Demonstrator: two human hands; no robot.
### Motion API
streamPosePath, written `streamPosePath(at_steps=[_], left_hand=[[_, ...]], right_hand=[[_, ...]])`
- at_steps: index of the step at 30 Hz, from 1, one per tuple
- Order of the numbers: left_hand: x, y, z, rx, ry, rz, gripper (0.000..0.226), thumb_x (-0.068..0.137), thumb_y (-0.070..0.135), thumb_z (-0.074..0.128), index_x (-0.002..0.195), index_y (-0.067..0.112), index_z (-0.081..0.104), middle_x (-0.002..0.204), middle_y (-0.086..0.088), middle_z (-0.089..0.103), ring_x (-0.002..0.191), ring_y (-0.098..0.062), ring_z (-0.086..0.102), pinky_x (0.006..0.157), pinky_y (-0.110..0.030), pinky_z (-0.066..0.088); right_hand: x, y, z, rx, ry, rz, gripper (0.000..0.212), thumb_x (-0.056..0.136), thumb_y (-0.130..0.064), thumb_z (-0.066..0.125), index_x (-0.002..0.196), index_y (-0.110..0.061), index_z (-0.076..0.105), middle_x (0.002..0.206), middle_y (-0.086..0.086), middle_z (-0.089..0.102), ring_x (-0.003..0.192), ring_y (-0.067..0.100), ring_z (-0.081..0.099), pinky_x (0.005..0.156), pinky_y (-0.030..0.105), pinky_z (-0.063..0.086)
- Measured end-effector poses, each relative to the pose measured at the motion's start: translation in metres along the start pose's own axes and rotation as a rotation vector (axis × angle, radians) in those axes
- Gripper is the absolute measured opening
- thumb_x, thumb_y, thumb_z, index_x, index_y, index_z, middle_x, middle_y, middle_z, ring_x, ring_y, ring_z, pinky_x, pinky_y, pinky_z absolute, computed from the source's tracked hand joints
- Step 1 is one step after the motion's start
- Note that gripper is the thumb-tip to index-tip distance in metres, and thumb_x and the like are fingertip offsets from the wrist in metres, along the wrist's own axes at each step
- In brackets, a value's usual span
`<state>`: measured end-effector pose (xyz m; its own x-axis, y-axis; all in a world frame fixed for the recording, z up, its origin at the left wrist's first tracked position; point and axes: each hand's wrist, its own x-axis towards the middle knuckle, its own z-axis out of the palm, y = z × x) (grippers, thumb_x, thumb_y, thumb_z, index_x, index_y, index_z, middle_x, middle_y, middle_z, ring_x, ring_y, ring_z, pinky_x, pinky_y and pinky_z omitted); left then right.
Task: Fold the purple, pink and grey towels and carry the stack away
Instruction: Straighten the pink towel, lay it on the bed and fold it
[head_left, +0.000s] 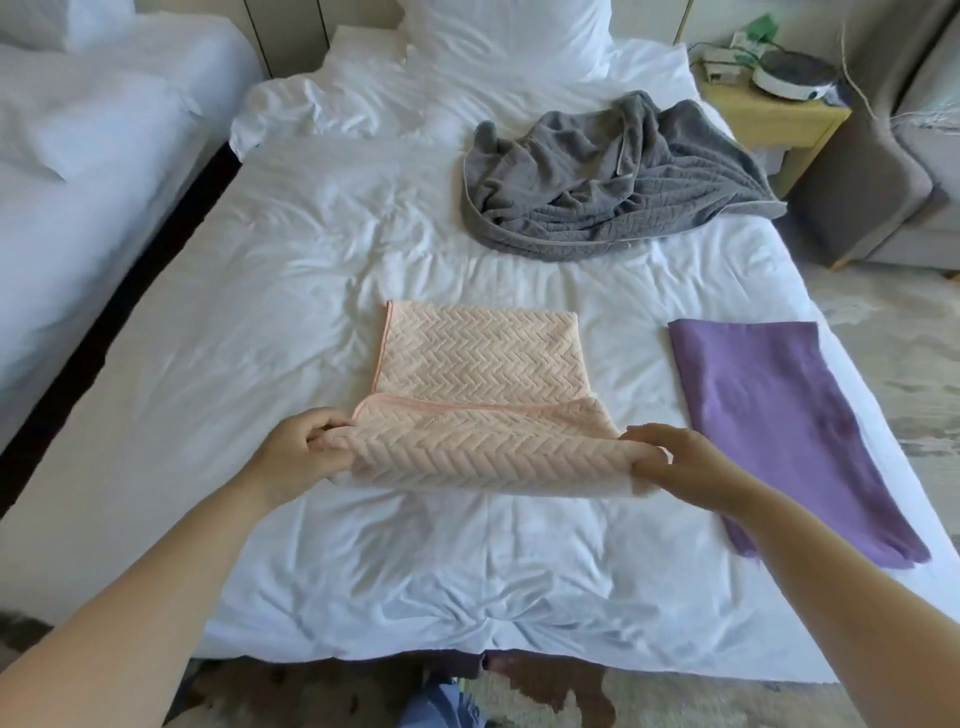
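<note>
Pinching the pink towel (480, 374) by its near edge with left hand (298, 449) and right hand (675, 462), we are folding it on the bed (260, 312). Risk: unequal pull skewing edges, or thick pile slipping from a pinch.

Open bed (249, 322) left of pink towel (478, 364); purple towel (769, 415) lies right.

Bed (234, 312): pink (478, 353), purple (769, 405), grey towels (597, 176)
</note>
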<state>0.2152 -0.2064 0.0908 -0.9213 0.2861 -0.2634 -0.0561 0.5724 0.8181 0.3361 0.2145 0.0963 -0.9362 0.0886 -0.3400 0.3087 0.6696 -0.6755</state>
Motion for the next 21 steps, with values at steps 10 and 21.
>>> streamPosePath(at_steps=[10, 21], left_hand=[[0.115, 0.039, -0.003, -0.549, 0.121, -0.247, 0.031, 0.074, 0.033, 0.059, 0.097, 0.017, 0.071, 0.106, -0.007, 0.069, 0.106, -0.025, 0.061, 0.096, -0.038, 0.043], [0.222, -0.036, 0.062, -0.120, 0.237, -0.361, 0.047, 0.089, 0.051, 0.055, 0.119, 0.015, 0.060, 0.108, -0.002, 0.064, 0.097, -0.018, 0.058, 0.086, -0.030, 0.044]], right_hand=[[0.096, -0.027, -0.028, 0.817, 0.136, 0.184, 0.028, 0.091, -0.026, 0.048, 0.091, -0.021, 0.076, 0.093, -0.004, 0.073, 0.090, 0.010, 0.065, 0.084, 0.027, 0.045], [0.201, 0.034, 0.036, 0.713, 0.198, 0.397, 0.048, 0.068, -0.067, 0.065, 0.107, -0.041, 0.060, 0.107, -0.009, 0.070, 0.098, 0.012, 0.067, 0.090, 0.036, 0.051]])
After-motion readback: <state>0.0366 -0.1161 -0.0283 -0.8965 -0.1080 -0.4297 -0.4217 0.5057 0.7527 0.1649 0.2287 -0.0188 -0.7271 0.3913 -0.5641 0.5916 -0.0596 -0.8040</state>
